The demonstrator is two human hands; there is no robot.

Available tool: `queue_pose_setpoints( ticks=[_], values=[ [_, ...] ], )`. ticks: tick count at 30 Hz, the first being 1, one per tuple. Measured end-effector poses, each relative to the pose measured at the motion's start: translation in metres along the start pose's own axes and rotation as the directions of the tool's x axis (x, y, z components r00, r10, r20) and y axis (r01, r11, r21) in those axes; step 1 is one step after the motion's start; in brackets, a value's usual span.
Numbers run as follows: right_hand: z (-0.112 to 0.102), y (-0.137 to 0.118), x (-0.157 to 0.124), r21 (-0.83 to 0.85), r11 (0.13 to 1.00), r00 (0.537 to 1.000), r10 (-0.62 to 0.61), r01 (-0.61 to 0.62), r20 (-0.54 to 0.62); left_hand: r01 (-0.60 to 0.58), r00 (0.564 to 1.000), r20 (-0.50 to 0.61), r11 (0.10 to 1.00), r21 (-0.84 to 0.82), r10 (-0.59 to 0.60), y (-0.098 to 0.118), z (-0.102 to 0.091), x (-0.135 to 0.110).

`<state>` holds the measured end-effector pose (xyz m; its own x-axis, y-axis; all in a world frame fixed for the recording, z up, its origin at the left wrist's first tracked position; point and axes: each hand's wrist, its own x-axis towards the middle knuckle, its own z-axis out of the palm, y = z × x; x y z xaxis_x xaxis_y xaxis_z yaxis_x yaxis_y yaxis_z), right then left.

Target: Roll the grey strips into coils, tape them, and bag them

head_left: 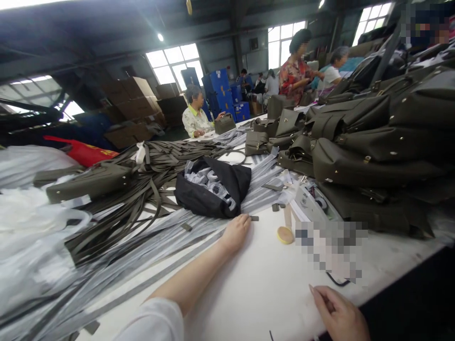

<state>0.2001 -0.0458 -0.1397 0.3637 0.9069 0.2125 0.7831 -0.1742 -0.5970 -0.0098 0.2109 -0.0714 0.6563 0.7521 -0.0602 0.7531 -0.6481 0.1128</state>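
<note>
My left hand point(235, 232) reaches across the white table point(270, 279), its fingertips curled down on a small dark olive tab point(254, 218) beside the long grey strips point(149, 246). My right hand point(339, 313) rests near the table's front edge with its fingers loosely bent and nothing visible in them. Just beyond my left hand lies a black bag point(213, 185) filled with grey pieces. A round wooden-handled tool point(286, 232) stands between my hands.
Olive straps point(142, 180) are heaped at the left beside clear plastic bags point(31, 227). Stacked dark olive handbags point(377, 142) fill the right side. Other people sit and stand at the far end of the table; cartons and blue crates stand behind them.
</note>
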Motion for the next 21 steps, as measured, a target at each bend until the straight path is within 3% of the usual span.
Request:
queue_pose_setpoints(
  ticks=[4,9,12,15,16,17,18,19,20,21],
  values=[
    [0.000,-0.002,-0.001,0.053,0.999,0.999,0.005,-0.002,-0.044,0.147,0.989,-0.005,0.988,-0.036,-0.147,-0.003,0.000,0.028],
    [-0.006,-0.002,-0.003,0.216,0.974,0.996,0.079,-0.070,-0.034,0.314,0.949,0.080,0.927,-0.205,-0.304,-0.007,-0.027,0.051],
    [-0.014,-0.014,0.006,0.341,0.928,0.988,0.128,-0.150,0.086,0.336,0.941,0.105,0.856,-0.394,-0.321,0.002,-0.050,0.037],
    [-0.021,-0.053,0.025,0.516,0.841,0.979,0.073,-0.163,0.191,0.299,0.947,0.099,0.729,-0.616,-0.305,0.043,-0.074,0.004],
    [-0.021,-0.072,0.032,0.588,0.796,0.973,0.012,-0.148,0.229,0.267,0.954,0.095,0.659,-0.703,-0.285,0.063,-0.082,-0.008],
    [-0.021,-0.090,0.039,0.668,0.731,0.953,-0.089,-0.134,0.289,0.208,0.963,0.116,0.397,-0.894,-0.243,0.085,-0.090,-0.019],
    [-0.020,-0.108,0.044,0.746,0.649,0.900,-0.222,-0.152,0.376,0.167,0.976,0.146,0.128,-0.978,-0.159,0.105,-0.099,-0.028],
    [-0.020,-0.122,0.048,0.796,0.568,0.811,-0.354,-0.210,0.466,0.155,0.986,0.159,-0.074,-0.985,-0.047,0.123,-0.109,-0.035],
    [-0.021,-0.130,0.050,0.813,0.506,0.711,-0.456,-0.287,0.535,0.130,0.991,0.134,-0.206,-0.970,-0.004,0.136,-0.120,-0.039],
    [-0.025,-0.132,0.051,0.800,0.476,0.625,-0.511,-0.365,0.590,0.112,0.994,0.106,-0.279,-0.954,0.037,0.144,-0.130,-0.040]
  ],
)
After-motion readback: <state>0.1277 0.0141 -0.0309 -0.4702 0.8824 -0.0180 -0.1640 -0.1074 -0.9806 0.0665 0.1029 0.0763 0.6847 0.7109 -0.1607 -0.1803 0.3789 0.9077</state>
